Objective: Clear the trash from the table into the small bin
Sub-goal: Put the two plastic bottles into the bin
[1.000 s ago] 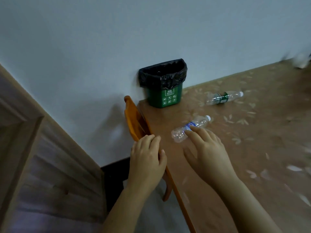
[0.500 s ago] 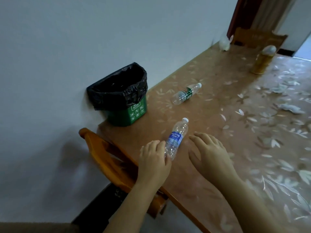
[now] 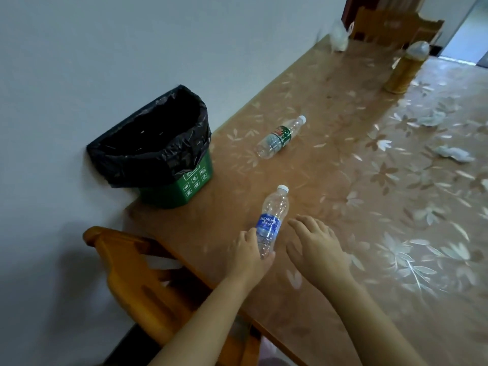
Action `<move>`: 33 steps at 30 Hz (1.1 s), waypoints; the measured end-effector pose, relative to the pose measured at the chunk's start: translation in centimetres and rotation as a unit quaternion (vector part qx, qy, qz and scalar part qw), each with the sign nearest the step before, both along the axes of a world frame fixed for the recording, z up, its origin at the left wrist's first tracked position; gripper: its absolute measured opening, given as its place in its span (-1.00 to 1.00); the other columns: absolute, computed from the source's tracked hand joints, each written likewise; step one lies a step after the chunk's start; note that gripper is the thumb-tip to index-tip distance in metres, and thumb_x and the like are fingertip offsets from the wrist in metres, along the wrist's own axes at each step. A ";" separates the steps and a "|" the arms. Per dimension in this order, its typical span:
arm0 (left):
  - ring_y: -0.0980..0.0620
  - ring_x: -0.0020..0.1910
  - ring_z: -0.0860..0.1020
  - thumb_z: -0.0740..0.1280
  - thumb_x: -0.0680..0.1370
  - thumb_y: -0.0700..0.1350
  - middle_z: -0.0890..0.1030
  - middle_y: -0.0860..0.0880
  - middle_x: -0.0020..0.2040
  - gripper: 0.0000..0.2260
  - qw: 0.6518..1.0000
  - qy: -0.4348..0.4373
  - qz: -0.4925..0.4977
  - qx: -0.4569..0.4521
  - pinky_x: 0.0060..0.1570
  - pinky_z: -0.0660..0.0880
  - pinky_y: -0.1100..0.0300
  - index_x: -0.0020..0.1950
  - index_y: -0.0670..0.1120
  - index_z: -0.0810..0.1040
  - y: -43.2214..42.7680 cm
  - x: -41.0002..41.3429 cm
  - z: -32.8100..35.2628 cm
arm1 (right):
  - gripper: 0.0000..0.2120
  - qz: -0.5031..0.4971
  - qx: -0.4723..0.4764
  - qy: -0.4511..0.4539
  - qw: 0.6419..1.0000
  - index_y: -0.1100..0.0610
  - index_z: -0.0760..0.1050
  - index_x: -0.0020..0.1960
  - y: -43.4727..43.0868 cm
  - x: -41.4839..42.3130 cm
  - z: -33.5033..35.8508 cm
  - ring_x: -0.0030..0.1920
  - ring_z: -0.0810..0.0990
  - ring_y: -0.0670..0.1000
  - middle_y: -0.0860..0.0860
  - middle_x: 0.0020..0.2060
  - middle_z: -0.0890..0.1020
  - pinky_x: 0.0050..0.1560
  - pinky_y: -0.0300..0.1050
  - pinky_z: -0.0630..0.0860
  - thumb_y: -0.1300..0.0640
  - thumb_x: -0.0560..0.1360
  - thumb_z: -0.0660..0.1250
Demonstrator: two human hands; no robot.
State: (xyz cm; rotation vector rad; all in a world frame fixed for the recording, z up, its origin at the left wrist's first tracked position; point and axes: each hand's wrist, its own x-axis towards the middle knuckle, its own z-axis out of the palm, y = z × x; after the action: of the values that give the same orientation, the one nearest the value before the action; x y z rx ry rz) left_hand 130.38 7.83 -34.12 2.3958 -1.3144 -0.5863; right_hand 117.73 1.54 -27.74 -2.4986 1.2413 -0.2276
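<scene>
A small green bin [image 3: 184, 186] lined with a black bag stands against the wall at the table's near left corner. My left hand [image 3: 248, 256] grips the lower end of a clear bottle with a blue label [image 3: 272, 220], cap pointing away from me. My right hand [image 3: 314, 247] hovers just right of that bottle, fingers spread, holding nothing. Further back lies a second clear bottle with a green label [image 3: 281, 136] on its side. Crumpled white tissues [image 3: 268, 154] is not one; tissue wads [image 3: 451, 154] lie on the right side of the table.
The table [image 3: 343, 180] has a brown cover with a leaf pattern. A wooden chair back [image 3: 132, 273] stands at the near edge, left of my arms. A tall amber bottle [image 3: 404, 67] and a white wad [image 3: 339, 38] sit at the far end, beside another chair [image 3: 390, 25].
My left hand came off the chair back onto the table and took hold of the blue-label bottle, which turned cap-away. My right hand let go of it. The view swung right along the table.
</scene>
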 end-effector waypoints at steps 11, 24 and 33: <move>-0.04 0.15 0.39 0.47 0.30 0.01 0.41 -0.11 0.20 -0.31 0.997 0.069 0.042 -0.003 0.14 0.37 0.13 0.33 -0.10 0.23 -1.2 0.4 -4.0 | -0.65 -0.005 0.026 -0.002 1.000 0.10 0.42 0.23 -3.4 1.3 -2.8 0.26 0.40 0.12 0.06 0.24 0.50 0.23 0.08 0.31 0.08 0.46 0.27; 0.09 -0.04 0.45 0.51 0.23 -0.03 0.40 0.07 0.00 -0.39 0.967 0.048 0.145 -0.205 -0.15 0.39 0.28 0.19 -0.04 0.33 2.5 6.2 1.8 | -0.59 0.025 0.048 0.014 0.998 0.09 0.38 0.28 -4.0 4.2 -5.8 0.27 0.38 0.10 0.04 0.27 0.46 0.25 0.02 0.31 0.05 0.45 0.27; 0.10 0.00 0.50 0.49 0.27 -0.04 0.46 -0.05 0.09 -0.40 0.943 -0.028 0.137 -0.301 -0.17 0.50 0.44 0.23 -0.04 0.33 6.6 9.5 10.1 | -0.52 0.085 0.126 0.047 0.987 0.05 0.30 0.31 -2.2 10.3 -10.9 0.28 0.33 0.14 0.06 0.32 0.38 0.19 0.03 0.41 -0.03 0.44 0.26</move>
State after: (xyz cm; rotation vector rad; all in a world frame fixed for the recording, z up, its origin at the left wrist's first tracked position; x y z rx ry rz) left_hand 139.85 14.42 -24.00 2.0282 -0.9684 -0.0209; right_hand 128.06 -0.66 -38.65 -2.3981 1.0114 0.0868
